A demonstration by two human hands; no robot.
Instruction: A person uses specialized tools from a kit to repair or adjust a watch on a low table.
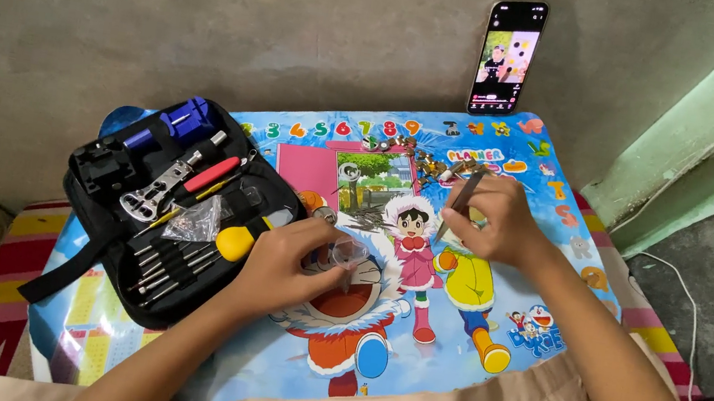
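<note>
Left hand (286, 265) pinching small clear plastic cup (347, 253), right hand (491, 219) clamped on slim metal tweezers (460, 205), glossy cartoon table (450, 337)

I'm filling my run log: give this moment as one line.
left hand: on small clear piece | right hand: holds thin tool | tool kit: open, left | phone: against wall

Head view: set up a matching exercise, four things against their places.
Things:
1. phone
2. tool kit case
3. left hand
4. right hand

Places:
A. open at the table's left side
B. propped upright against the wall
C. gripping a thin metal tool
D. on a small clear piece near the table's middle

Pairs: 1-B, 2-A, 3-D, 4-C
</note>
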